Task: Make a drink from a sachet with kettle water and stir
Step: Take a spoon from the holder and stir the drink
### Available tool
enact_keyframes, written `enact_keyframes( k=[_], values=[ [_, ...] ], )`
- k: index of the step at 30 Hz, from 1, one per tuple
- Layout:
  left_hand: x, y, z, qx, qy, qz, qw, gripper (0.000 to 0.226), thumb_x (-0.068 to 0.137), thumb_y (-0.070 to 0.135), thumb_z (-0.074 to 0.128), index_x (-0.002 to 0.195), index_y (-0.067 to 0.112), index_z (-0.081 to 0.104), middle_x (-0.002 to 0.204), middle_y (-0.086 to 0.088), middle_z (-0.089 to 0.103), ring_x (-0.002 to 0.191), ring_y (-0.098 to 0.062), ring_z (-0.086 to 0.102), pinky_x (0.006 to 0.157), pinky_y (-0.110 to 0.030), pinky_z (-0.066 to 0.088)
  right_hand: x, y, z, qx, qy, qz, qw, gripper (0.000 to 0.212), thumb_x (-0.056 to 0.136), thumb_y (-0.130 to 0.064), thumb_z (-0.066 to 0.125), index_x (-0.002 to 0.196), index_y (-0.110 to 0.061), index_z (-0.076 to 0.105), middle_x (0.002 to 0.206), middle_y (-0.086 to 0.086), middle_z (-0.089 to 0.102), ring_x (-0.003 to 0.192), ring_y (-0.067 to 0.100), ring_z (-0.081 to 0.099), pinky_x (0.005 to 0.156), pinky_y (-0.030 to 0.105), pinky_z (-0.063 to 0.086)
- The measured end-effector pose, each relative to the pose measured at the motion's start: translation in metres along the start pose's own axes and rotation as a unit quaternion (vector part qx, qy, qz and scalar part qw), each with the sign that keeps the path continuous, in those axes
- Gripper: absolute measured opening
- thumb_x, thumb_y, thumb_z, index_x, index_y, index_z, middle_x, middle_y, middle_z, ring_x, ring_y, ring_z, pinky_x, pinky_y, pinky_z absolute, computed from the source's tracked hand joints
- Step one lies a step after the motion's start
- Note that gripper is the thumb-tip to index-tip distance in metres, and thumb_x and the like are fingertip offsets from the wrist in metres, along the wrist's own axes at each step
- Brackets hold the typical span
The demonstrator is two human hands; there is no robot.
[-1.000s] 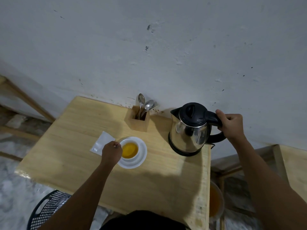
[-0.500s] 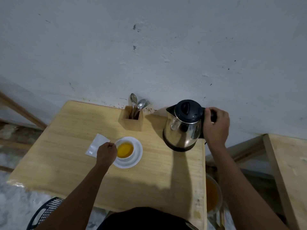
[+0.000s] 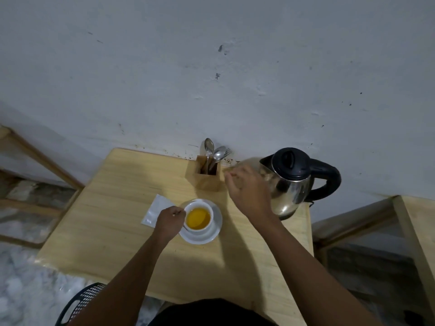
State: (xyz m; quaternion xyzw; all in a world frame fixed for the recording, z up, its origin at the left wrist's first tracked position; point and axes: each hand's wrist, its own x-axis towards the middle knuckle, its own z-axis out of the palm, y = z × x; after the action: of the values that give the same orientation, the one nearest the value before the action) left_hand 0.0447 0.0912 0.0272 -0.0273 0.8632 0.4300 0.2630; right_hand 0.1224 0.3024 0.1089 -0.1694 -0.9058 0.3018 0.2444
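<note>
A white cup (image 3: 199, 218) of orange drink stands on a white saucer (image 3: 215, 231) in the middle of the wooden table (image 3: 113, 222). My left hand (image 3: 170, 220) grips the cup's left side, at its handle. A white sachet (image 3: 155, 209) lies flat just left of that hand. The steel kettle (image 3: 292, 182) with a black lid and handle stands at the table's back right. My right hand (image 3: 249, 191), blurred, hovers empty with fingers apart between the kettle and a wooden holder (image 3: 208, 176) of spoons (image 3: 213, 151) and a fork.
The wall runs right behind the table. Another wooden table (image 3: 419, 231) stands to the right across a gap. A dark perforated basket (image 3: 80, 302) sits on the floor at the lower left. Wooden frames lean at the far left.
My right hand has let go of the kettle handle and moved left toward the cutlery holder. The kettle stays on the table. My left hand keeps its hold on the cup.
</note>
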Motion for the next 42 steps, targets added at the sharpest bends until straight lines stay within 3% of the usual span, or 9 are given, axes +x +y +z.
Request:
enact_keyframes(
  k=[5, 9, 13, 24, 28, 32, 34, 38, 42],
  values=[
    [0.009, -0.003, -0.013, 0.01, -0.06, 0.03, 0.998, 0.011, 0.089, 0.016, 0.058, 0.082, 0.014, 0.066, 0.075, -0.006, 0.065, 0.079, -0.025, 0.062, 0.077, -0.039, 0.05, 0.042, -0.018, 0.045, 0.057, -0.167, 0.169, 0.97, 0.025, 0.092, -0.039, 0.057, 0.105, -0.021, 0.068, 0.098, -0.004, 0.069, 0.089, 0.014, 0.062, 0.076, 0.032, 0.052],
    [0.016, -0.004, -0.021, 0.038, -0.098, 0.049, 0.993, 0.014, 0.087, 0.018, 0.061, 0.088, 0.009, 0.071, 0.084, -0.006, 0.069, 0.079, -0.019, 0.064, 0.078, -0.038, 0.052, 0.081, -0.02, 0.077, 0.035, -0.173, 0.231, 0.957, 0.027, 0.092, -0.039, 0.055, 0.11, -0.02, 0.06, 0.097, 0.0, 0.066, 0.094, 0.022, 0.064, 0.07, 0.03, 0.045],
    [0.025, -0.003, -0.029, 0.06, -0.137, 0.065, 0.987, 0.02, 0.089, 0.022, 0.06, 0.093, 0.007, 0.072, 0.08, -0.001, 0.066, 0.069, -0.008, 0.059, 0.068, -0.024, 0.047, 0.107, -0.016, 0.1, -0.035, -0.176, 0.262, 0.948, 0.036, 0.091, -0.046, 0.054, 0.115, -0.02, 0.056, 0.105, 0.003, 0.065, 0.098, 0.027, 0.063, 0.084, 0.038, 0.051],
    [0.035, -0.007, -0.035, 0.047, -0.172, 0.084, 0.98, 0.019, 0.088, 0.024, 0.061, 0.091, 0.009, 0.072, 0.078, 0.005, 0.066, 0.068, -0.005, 0.058, 0.068, -0.024, 0.047, 0.1, -0.015, 0.106, 0.009, -0.048, 0.232, 0.971, 0.024, 0.091, -0.044, 0.055, 0.094, -0.026, 0.071, 0.088, -0.005, 0.07, 0.076, 0.014, 0.063, 0.064, 0.03, 0.049],
    [0.033, -0.008, -0.034, 0.04, -0.17, 0.082, 0.981, 0.018, 0.089, 0.023, 0.061, 0.091, 0.009, 0.072, 0.082, 0.001, 0.067, 0.066, -0.005, 0.058, 0.065, -0.021, 0.046, 0.07, -0.033, 0.078, 0.168, 0.101, 0.145, 0.97, 0.003, 0.091, -0.027, 0.063, 0.093, -0.025, 0.063, 0.099, -0.003, 0.062, 0.083, 0.005, 0.06, 0.068, 0.026, 0.053],
    [0.032, -0.009, -0.033, 0.039, -0.164, 0.086, 0.982, 0.015, 0.09, 0.023, 0.061, 0.092, 0.01, 0.07, 0.084, 0.0, 0.065, 0.068, -0.004, 0.056, 0.064, -0.02, 0.044, 0.032, -0.06, 0.044, 0.306, 0.18, 0.135, 0.925, 0.012, 0.098, -0.022, 0.056, 0.103, -0.032, 0.056, 0.107, -0.001, 0.066, 0.106, 0.015, 0.063, 0.09, 0.027, 0.05],
    [0.031, -0.008, -0.032, 0.036, -0.16, 0.091, 0.982, 0.014, 0.09, 0.021, 0.06, 0.09, 0.011, 0.069, 0.085, -0.001, 0.064, 0.068, -0.003, 0.054, 0.062, -0.018, 0.042, 0.015, -0.066, 0.037, 0.362, 0.182, 0.156, 0.901, 0.012, 0.101, -0.016, 0.049, 0.106, -0.026, 0.052, 0.101, -0.005, 0.07, 0.101, 0.013, 0.067, 0.089, 0.028, 0.052],
    [0.028, -0.01, -0.031, 0.039, -0.151, 0.104, 0.982, 0.019, 0.09, 0.022, 0.06, 0.098, 0.007, 0.069, 0.09, -0.002, 0.065, 0.08, -0.01, 0.057, 0.07, -0.022, 0.042, -0.02, -0.06, 0.036, 0.35, 0.15, 0.224, 0.897, 0.006, 0.104, -0.023, 0.042, 0.104, -0.025, 0.048, 0.068, 0.003, 0.058, 0.056, 0.015, 0.057, 0.059, 0.031, 0.054],
    [0.025, -0.012, -0.03, 0.033, -0.137, 0.131, 0.981, 0.015, 0.092, 0.021, 0.059, 0.095, 0.009, 0.068, 0.085, 0.0, 0.062, 0.075, -0.005, 0.055, 0.069, -0.021, 0.041, -0.055, -0.038, 0.052, 0.281, 0.038, 0.329, 0.901, 0.022, 0.101, -0.035, 0.048, 0.119, -0.024, 0.053, 0.077, -0.008, 0.056, 0.062, 0.008, 0.048, 0.057, 0.03, 0.042]
  ],
)
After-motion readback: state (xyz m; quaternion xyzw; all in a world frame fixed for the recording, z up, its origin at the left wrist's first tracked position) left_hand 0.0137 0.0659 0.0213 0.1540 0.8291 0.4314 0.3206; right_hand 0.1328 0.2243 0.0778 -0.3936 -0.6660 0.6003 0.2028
